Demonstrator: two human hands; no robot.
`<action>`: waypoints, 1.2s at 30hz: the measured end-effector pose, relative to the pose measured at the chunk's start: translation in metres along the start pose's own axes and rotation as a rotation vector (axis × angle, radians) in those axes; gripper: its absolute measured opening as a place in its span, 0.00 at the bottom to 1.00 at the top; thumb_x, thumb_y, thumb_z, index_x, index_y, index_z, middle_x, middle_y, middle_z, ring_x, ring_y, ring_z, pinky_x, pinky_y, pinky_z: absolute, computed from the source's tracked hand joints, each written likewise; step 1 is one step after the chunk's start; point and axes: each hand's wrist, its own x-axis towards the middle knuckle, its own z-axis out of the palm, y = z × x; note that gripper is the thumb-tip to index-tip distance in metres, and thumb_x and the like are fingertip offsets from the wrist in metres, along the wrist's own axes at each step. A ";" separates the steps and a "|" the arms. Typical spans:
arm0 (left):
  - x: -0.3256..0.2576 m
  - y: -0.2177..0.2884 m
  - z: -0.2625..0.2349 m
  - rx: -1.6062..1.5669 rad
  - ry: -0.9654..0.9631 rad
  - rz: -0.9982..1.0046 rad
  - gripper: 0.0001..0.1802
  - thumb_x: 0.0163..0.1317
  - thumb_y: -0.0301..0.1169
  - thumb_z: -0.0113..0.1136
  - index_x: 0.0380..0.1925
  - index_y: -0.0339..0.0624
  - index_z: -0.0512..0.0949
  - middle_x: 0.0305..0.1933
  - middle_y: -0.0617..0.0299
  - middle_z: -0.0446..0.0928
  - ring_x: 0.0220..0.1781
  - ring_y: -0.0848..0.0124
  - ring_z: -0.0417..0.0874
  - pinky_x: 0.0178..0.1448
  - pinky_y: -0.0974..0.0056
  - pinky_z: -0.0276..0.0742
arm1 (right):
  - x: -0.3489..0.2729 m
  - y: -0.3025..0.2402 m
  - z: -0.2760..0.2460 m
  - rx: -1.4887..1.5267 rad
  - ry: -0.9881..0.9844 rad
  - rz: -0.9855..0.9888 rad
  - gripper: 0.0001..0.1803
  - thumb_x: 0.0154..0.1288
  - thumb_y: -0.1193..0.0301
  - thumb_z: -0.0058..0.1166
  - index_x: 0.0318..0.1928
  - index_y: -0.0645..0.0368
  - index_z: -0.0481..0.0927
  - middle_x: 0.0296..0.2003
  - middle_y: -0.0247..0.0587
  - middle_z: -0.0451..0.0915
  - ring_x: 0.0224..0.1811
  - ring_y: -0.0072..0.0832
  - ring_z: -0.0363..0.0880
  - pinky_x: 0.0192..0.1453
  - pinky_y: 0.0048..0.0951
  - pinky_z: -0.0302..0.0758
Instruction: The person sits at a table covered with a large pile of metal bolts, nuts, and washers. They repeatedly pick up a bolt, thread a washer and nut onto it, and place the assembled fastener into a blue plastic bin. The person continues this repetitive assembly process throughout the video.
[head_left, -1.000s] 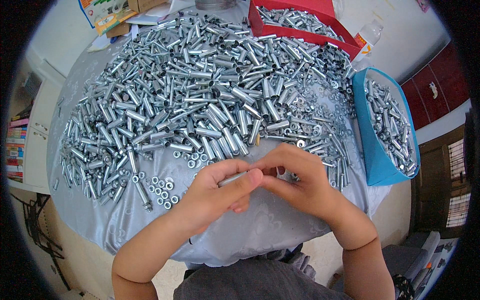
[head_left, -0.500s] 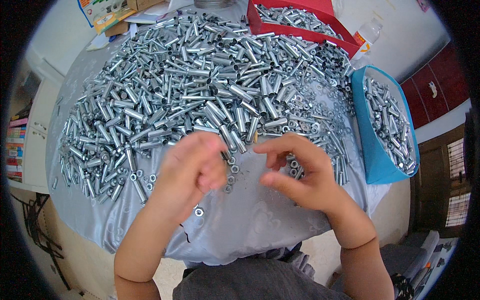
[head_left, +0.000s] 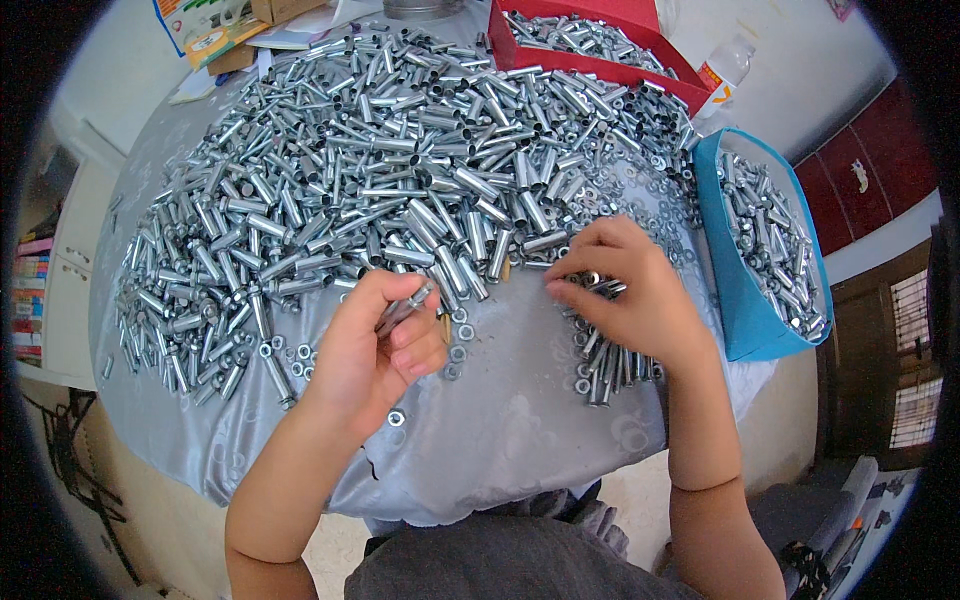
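In my left hand (head_left: 362,345), raised over the near part of the table, a metal sleeve anchor bolt (head_left: 404,306) sits between the thumb and curled fingers. My right hand (head_left: 645,295) hovers over the near right edge of the heap, its thumb and fingertips drawn together; what they hold, if anything, I cannot make out. Below it lies a bunch of slim bolts (head_left: 603,375), with nuts (head_left: 583,370) at its left side. A big heap of metal sleeves (head_left: 330,170) spreads beyond both hands. A single nut (head_left: 396,417) lies beside my left wrist.
Washers and nuts (head_left: 640,200) are scattered at the heap's right. A red box (head_left: 600,70) of metal parts stands at the back, near a plastic bottle (head_left: 725,75). At the right edge stands a blue bin (head_left: 745,320) of bolts. Grey cloth covers the round table (head_left: 480,440).
My right hand has moved up and slightly right, its fingers closing in, uncovering the bunch of bolts below. My left hand has turned, and the anchor bolt in it now shows.
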 end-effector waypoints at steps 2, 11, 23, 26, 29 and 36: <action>0.000 0.000 0.001 -0.004 -0.016 -0.007 0.13 0.59 0.36 0.44 0.23 0.39 0.70 0.11 0.73 0.56 0.13 0.80 0.56 0.20 0.73 0.53 | -0.001 -0.005 0.003 0.041 -0.065 -0.073 0.10 0.45 0.74 0.60 0.33 0.55 0.81 0.30 0.38 0.73 0.35 0.35 0.70 0.40 0.31 0.68; 0.004 0.002 -0.003 -0.125 0.026 0.012 0.12 0.60 0.37 0.47 0.25 0.40 0.70 0.13 0.73 0.58 0.14 0.81 0.57 0.20 0.74 0.54 | -0.004 -0.039 0.049 0.036 -0.173 -0.361 0.15 0.45 0.69 0.61 0.38 0.51 0.79 0.34 0.34 0.71 0.38 0.32 0.69 0.43 0.31 0.67; 0.001 0.003 0.001 -0.039 0.037 -0.016 0.12 0.59 0.36 0.50 0.28 0.36 0.69 0.13 0.72 0.58 0.15 0.81 0.57 0.23 0.73 0.55 | -0.002 -0.032 0.043 0.061 -0.102 -0.304 0.12 0.47 0.71 0.60 0.35 0.57 0.76 0.33 0.37 0.72 0.38 0.34 0.70 0.42 0.32 0.68; 0.000 -0.001 0.000 0.084 0.025 -0.038 0.12 0.59 0.35 0.51 0.28 0.35 0.70 0.14 0.71 0.59 0.16 0.80 0.58 0.23 0.73 0.55 | -0.003 -0.037 0.033 0.244 -0.014 -0.124 0.12 0.50 0.72 0.58 0.37 0.59 0.75 0.31 0.39 0.74 0.34 0.34 0.72 0.39 0.32 0.69; -0.003 -0.006 0.005 0.255 0.015 -0.008 0.10 0.59 0.34 0.51 0.26 0.38 0.71 0.15 0.69 0.62 0.16 0.80 0.60 0.22 0.73 0.56 | -0.004 -0.036 0.032 0.324 0.083 -0.063 0.12 0.52 0.74 0.57 0.39 0.60 0.75 0.31 0.41 0.75 0.32 0.35 0.74 0.36 0.32 0.70; -0.004 -0.012 0.006 0.334 -0.065 -0.038 0.09 0.59 0.33 0.50 0.26 0.39 0.71 0.16 0.70 0.62 0.17 0.81 0.60 0.23 0.74 0.56 | -0.007 -0.034 0.036 0.413 0.055 -0.038 0.13 0.53 0.76 0.56 0.41 0.61 0.75 0.33 0.43 0.77 0.33 0.37 0.75 0.37 0.32 0.71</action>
